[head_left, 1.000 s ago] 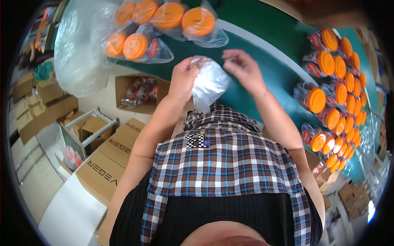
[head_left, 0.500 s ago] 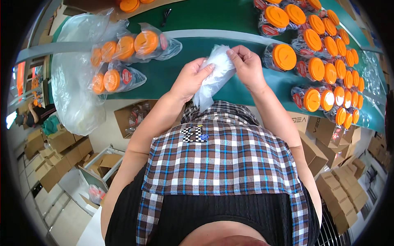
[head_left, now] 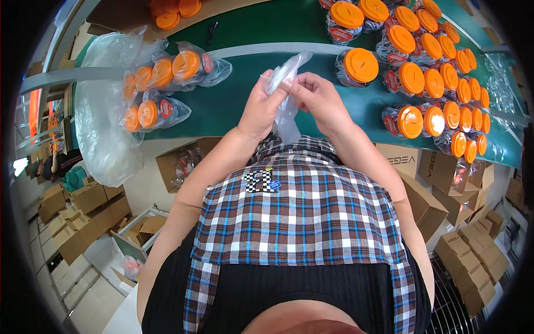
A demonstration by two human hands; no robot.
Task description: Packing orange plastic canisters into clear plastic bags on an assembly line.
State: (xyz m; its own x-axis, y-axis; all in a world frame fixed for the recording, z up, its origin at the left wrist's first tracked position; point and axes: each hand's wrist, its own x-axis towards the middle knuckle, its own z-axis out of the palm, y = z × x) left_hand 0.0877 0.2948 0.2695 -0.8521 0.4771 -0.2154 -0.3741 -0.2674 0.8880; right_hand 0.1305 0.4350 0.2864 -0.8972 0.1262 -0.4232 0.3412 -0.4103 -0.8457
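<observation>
Bunched clear plastic bags (head_left: pixel 286 121) are held up between my two hands above the near edge of the green table (head_left: pixel 222 114). My left hand (head_left: pixel 260 107) is closed round their left side. With thumb and fingers, my right hand (head_left: pixel 320 100) pinches the plastic near its middle. The part inside my fingers is hidden, and I cannot tell how many bags there are. Closest to my right hand stands a clear jar with an orange lid (head_left: pixel 360 65). To the left lie jars in clear bags (head_left: pixel 186 65), on their sides with orange lids showing.
Rows of orange-lidded jars (head_left: pixel 411 78) fill the table's right side. A large clear plastic sheet (head_left: pixel 103 111) hangs over its left end. A small black cable (head_left: pixel 212 32) lies at the back. Cardboard boxes (head_left: pixel 423 203) stand below on the right, with more boxes (head_left: pixel 89 217) on the left.
The plastic bags have narrowed and bunched up between my hands. My right hand has come down and left, close against my left hand. The view has shifted slightly.
</observation>
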